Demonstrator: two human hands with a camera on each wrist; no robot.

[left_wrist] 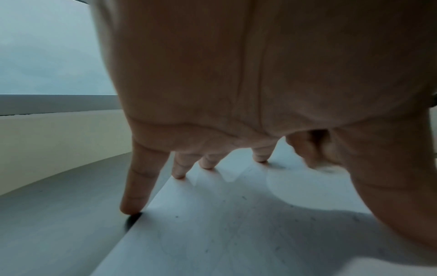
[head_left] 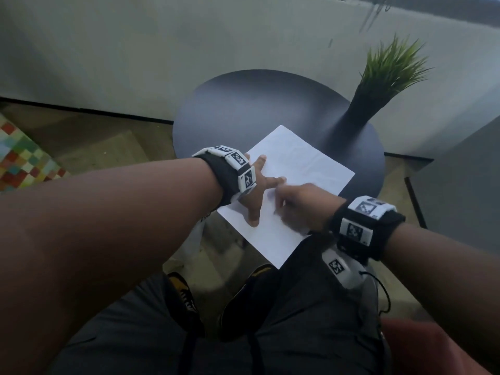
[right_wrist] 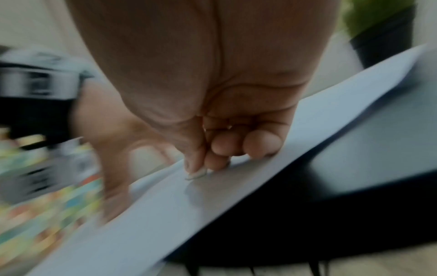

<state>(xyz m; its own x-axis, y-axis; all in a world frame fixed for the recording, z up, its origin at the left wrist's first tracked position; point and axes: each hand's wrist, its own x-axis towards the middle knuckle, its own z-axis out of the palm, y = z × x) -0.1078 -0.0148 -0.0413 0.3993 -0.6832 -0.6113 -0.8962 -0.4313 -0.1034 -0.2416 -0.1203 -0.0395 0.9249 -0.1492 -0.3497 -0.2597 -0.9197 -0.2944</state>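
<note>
A white sheet of paper lies on a small round dark table, its near corner hanging over the table's front edge. My left hand presses flat on the sheet's left part with its fingers spread. In the left wrist view the fingertips rest on the paper, and the little finger touches the table just beside the paper's edge. My right hand sits on the middle of the sheet. Its fingers are curled in, and its thumbnail and index tip bear on the paper.
A tall black pot with green grass-like leaves stands at the table's right rear. A pale wall runs behind the table. A chequered colourful rug lies on the floor at left, and grey furniture stands at right. My knees and shoes are below the table.
</note>
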